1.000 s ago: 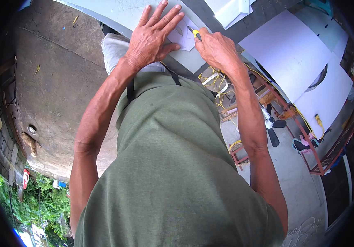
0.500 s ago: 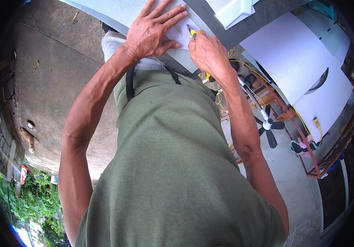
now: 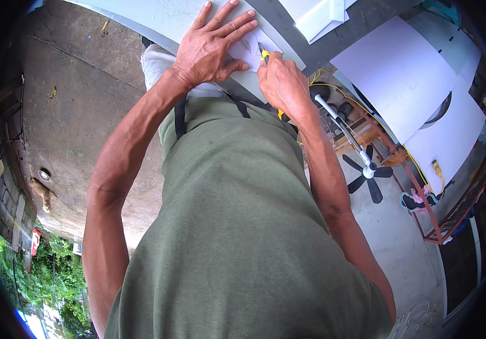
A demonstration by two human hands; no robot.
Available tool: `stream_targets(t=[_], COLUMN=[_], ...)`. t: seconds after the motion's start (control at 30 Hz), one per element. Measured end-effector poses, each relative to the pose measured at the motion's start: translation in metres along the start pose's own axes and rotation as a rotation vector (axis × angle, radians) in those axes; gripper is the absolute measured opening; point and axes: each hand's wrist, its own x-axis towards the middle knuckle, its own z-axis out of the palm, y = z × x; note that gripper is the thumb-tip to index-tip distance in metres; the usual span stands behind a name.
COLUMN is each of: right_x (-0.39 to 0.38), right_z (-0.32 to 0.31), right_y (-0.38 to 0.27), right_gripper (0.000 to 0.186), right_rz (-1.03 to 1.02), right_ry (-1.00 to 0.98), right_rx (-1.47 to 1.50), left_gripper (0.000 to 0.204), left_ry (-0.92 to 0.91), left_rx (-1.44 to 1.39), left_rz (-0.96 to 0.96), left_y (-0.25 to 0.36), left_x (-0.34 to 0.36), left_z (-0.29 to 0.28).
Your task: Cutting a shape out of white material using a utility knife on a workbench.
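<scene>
My left hand point(image 3: 212, 50) lies flat with its fingers spread, pressing on a small white sheet point(image 3: 250, 53) on a larger pale grey board point(image 3: 152, 16). A leaf-shaped outline shows on the sheet beside the fingers. My right hand point(image 3: 283, 80) is wrapped round a yellow and black utility knife point(image 3: 265, 55). The blade points away from me and its tip is at the sheet, just right of my left fingers. Whether the tip cuts into the sheet is too small to tell. Most of the knife's handle is hidden in my fist.
White folded sheets point(image 3: 325, 20) lie at the top on a dark grey surface point(image 3: 361, 25). Large white panels point(image 3: 395, 73) rest at the right on a reddish metal frame point(image 3: 418, 189). Below them is a fan with black blades point(image 3: 369, 170). A yellow cable point(image 3: 342, 90) runs near my right forearm.
My right hand has moved slightly toward me with the knife, so the blade tip sits lower on the sheet. My left hand stays pressed in nearly the same place.
</scene>
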Motion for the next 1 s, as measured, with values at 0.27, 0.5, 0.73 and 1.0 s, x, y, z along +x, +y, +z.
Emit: stream_targets(t=[0.27,0.5,0.73,1.0], right_x=[-0.003,-0.001,0.001,0.0], right_z=[0.01,0.005,-0.008,0.0], right_y=[-0.005,-0.003,0.018,0.019], right_gripper=[0.03,0.038,0.034,0.034], right_rz=[0.074,0.117,-0.128,-0.14], right_ry=[0.06,-0.049,0.021,-0.011], right_rx=[0.098,0.112,-0.14,-0.166], left_gripper=[0.1,0.102,0.1,0.084], left_ry=[-0.022,-0.032,0.08,0.012], left_rx=[0.031,0.019,-0.106,-0.031], left_rz=[-0.006,-0.021,-0.048,-0.033], left_y=[0.0,0.0,0.005,0.01], left_x=[0.002,0.001,-0.008,-0.021], left_z=[-0.001,0.0,0.004,0.009])
